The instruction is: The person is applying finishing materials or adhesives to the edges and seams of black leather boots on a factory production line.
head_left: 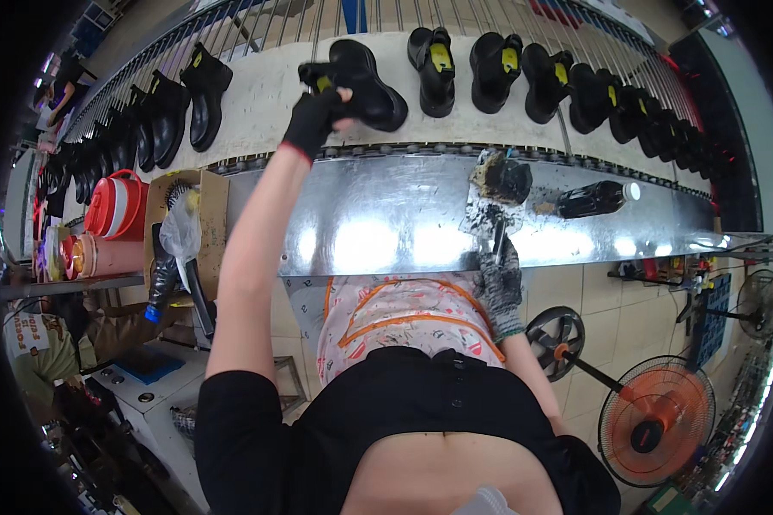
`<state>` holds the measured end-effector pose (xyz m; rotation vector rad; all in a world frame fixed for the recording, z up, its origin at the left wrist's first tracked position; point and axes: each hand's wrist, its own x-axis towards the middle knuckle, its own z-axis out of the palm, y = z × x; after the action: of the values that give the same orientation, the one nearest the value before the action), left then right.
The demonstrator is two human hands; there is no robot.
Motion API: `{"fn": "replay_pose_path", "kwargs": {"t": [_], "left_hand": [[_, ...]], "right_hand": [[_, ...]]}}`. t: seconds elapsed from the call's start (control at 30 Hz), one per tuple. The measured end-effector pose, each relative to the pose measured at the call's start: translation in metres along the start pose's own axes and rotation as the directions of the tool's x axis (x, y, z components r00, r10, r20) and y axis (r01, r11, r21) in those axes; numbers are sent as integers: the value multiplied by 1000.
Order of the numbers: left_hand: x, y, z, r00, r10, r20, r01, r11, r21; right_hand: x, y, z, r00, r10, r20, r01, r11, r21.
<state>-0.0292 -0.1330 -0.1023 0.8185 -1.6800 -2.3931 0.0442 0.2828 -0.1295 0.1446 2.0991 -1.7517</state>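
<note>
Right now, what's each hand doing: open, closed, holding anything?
Left hand: gloved, closed on a black boot on the conveyor.
Right hand: gloved, closed on the handle of a grimy brush over the metal shelf.

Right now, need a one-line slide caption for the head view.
Gloved left hand grips a black boot on the conveyor; gloved right hand holds a brush at the metal shelf.
</note>
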Motion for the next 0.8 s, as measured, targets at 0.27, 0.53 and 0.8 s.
{"fn": "replay_pose_path", "kwargs": {"t": [0.27,0.53,0.8], "left_hand": [[93,2,57,805,570,-167,-65,364,929],[-4,-142,11,628,772,98,-66,-73,995],[-157,-168,35,905,406,129,-109,-72,991]], "right_hand": [[15,-26,6,988,139,-63,-108,928,357],[9,-5,-8,994,109,-32,-103,984,143],[35,-5,-15,993,-99,-70,108,986,130]]}}
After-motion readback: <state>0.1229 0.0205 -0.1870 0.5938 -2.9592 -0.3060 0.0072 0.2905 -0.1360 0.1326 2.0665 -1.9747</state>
